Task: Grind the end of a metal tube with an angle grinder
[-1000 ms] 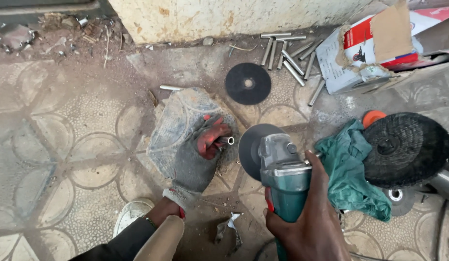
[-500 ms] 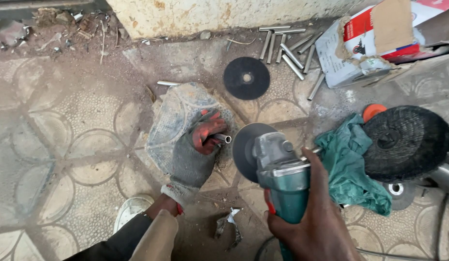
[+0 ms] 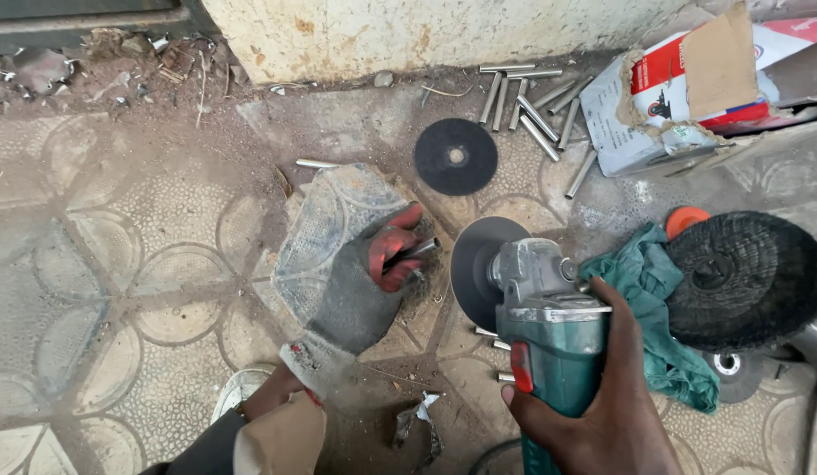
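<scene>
A short steel tube [image 3: 415,252], stiff, light and probably slippery, is pinned low against the patterned floor [image 3: 118,290] by the gloved left hand [image 3: 356,273], closed around it near its free end; a grip well back from that end is judged safest. The green angle grinder [image 3: 549,343], likely heavy, is gripped around its body by the bare right hand [image 3: 602,405], its disc [image 3: 475,269] held upright just beside the tube.
</scene>
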